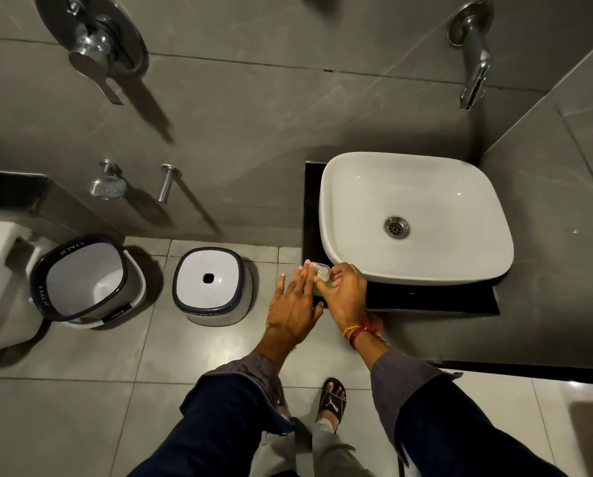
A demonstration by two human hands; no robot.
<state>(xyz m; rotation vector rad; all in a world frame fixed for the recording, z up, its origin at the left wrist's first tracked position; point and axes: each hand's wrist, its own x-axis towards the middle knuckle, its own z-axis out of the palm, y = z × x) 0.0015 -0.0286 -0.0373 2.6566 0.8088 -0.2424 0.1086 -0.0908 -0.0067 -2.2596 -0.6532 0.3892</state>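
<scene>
While your right hand (345, 294) curls its fingers round the soap bottle (322, 273), your left hand (295, 301) lies flat beside it, fingers straight and slightly apart. The bottle has a clear plastic head and green contents. It stands on the glossy black counter (425, 301) at the near left corner of the smooth, rounded-square white basin (408, 187). A dark-rimmed white plastic bucket (78, 244) sits well left on grey floor tiles.

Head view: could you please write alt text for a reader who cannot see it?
A person's right hand grips a soap bottle of green liquid at the corner of a black counter, the open left hand beside it. A white basin sits on the counter below a wall tap; a bucket and stool stand on the floor.
</scene>
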